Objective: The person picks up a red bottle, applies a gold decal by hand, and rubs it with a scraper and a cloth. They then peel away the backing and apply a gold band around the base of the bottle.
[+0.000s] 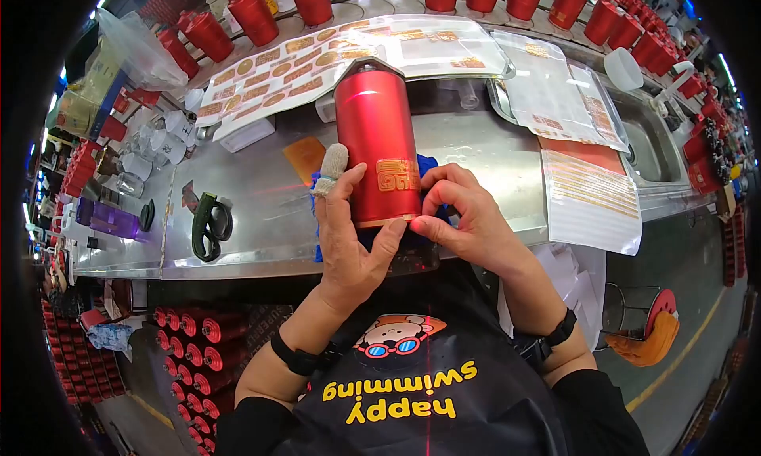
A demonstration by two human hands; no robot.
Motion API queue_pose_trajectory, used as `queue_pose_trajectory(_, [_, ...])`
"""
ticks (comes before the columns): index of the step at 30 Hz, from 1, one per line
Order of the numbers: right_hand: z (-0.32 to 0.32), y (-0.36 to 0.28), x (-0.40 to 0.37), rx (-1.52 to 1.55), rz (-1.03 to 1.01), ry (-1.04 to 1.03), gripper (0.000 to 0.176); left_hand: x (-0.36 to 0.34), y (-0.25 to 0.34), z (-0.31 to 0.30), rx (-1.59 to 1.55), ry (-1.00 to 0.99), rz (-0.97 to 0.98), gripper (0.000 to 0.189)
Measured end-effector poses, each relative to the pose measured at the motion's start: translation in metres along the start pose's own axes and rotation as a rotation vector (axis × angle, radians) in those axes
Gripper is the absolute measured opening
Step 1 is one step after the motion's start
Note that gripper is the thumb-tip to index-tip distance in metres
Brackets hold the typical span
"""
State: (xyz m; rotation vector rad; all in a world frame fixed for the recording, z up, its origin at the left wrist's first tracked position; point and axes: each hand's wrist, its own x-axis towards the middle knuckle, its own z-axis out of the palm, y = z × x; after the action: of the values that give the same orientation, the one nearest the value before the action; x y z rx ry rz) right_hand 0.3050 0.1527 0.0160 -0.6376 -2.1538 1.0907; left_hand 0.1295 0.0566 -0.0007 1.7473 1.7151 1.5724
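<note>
A shiny red metal canister (374, 139) stands tilted on the bench edge in front of me, with a gold decal (398, 175) low on its side. My left hand (345, 238) is wrapped round its lower left side, thumb at the bottom rim, a pale cover on one finger. Along that rim runs a thin gold strip (384, 222). My right hand (466, 218) is closed at the strip's right end, thumb against the rim and fingers curled beside the canister. Blue cloth (428, 167) shows behind and under the canister.
Beyond the canister lie decal sheets (277, 75); a sheet of gold strips (590, 198) hangs over the right bench edge. A sink (654, 151) is at right. Left are a green tape roll (210, 226) and purple bottle (107, 218). Red canisters (309, 0) line the back.
</note>
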Motion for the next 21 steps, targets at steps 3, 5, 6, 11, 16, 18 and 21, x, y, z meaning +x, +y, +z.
queue_pose_trajectory(3, [0.0001, 0.0003, 0.0000, -0.012, -0.007, 0.005, 0.025, 0.0000, -0.0003, -0.0004, 0.014, -0.016, 0.013, 0.064])
queue_pose_trajectory(5, [0.0004, 0.0005, -0.0001, -0.015, -0.011, 0.006, 0.025, 0.0002, -0.0005, -0.0024, 0.050, -0.038, 0.042, 0.064])
queue_pose_trajectory(6, [0.0005, 0.0006, -0.0001, -0.015, -0.013, 0.006, 0.025, 0.0004, -0.0003, -0.0030, 0.063, -0.044, 0.052, 0.064])
queue_pose_trajectory(11, [0.0003, 0.0024, -0.0002, -0.005, -0.011, 0.003, 0.025, 0.0004, -0.0011, -0.0021, 0.062, -0.032, 0.053, 0.063])
queue_pose_trajectory(16, [0.0011, 0.0037, -0.0012, 0.004, 0.006, 0.003, 0.026, 0.0005, -0.0015, 0.0002, 0.036, 0.009, 0.039, 0.064])
queue_pose_trajectory(18, [0.0023, 0.0055, -0.0017, 0.007, 0.001, 0.008, 0.026, 0.0003, -0.0012, 0.0002, 0.037, 0.009, 0.038, 0.064])
queue_pose_trajectory(21, [0.0032, 0.0070, -0.0021, 0.006, -0.011, 0.012, 0.026, -0.0010, -0.0019, 0.0001, 0.034, 0.004, 0.023, 0.064])
